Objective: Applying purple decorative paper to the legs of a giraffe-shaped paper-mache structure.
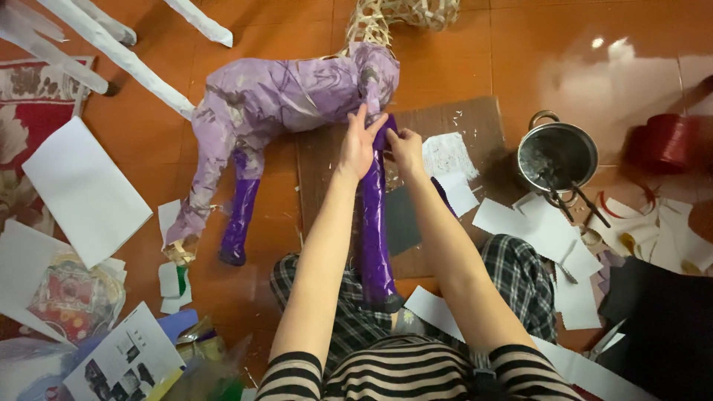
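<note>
A paper-covered animal figure (pixel 282 96) lies on its side on the orange floor, its body wrapped in pale purple paper over a woven bamboo frame (pixel 386 18). Two of its legs are covered in glossy dark purple paper. My left hand (pixel 359 141) presses flat on the top of the front dark purple leg (pixel 373 223). My right hand (pixel 405 146) pinches a dark purple paper strip at the same spot, where the leg joins the body. The other dark purple leg (pixel 239 219) lies to the left.
A brown cardboard sheet (pixel 475 122) lies under the leg. A metal pot (pixel 558 154) with scissors beside it stands right, a red roll (pixel 668 141) beyond. White paper sheets (pixel 85 189) and scraps litter the floor. White-wrapped sticks (pixel 111 52) lie top left.
</note>
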